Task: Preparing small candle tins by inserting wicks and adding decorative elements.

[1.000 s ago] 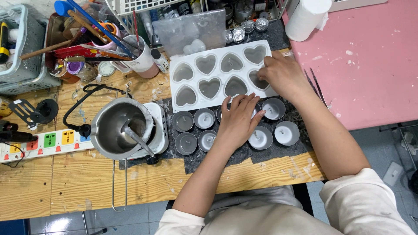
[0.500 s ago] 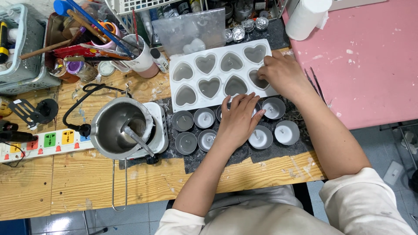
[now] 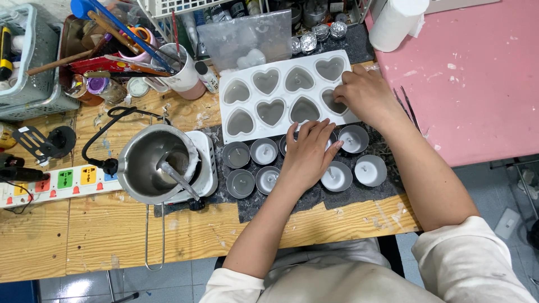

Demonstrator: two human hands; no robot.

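While the left hand (image 3: 307, 154) lies flat, fingers (image 3: 314, 134) spread and lightly curved, over one of the small round metal candle cups (image 3: 265, 150) on the dark mat (image 3: 297, 199), the right hand (image 3: 366, 94) rests on the right end of the white heart mould (image 3: 283, 95), its fingertips bent down at the rim of the lower right heart cavity (image 3: 332, 102); whether either hand actually pinches anything I cannot tell, since the palms hide what is under them. Judging by how things lie, the pouring looks largely done: all eight heart cavities hold grey wax with a smooth, level surface, and the tea-light cups in view, in two rows just in front of the mould, are filled too, several showing a thin wick standing in the middle (the cup beneath the left hand is covered, so its state stays unknown). The steel melting pot (image 3: 154, 165) sits on its small white hotplate (image 3: 206, 163) to the left with a spoon (image 3: 177, 177) resting inside and, as far as I can see, little or nothing left in it. What seems to remain is setting, checking and tidying the cups, then unmoulding the hearts; a few empty foil cups (image 3: 314, 39) wait behind the mould, near the clear plastic bag (image 3: 247, 39)
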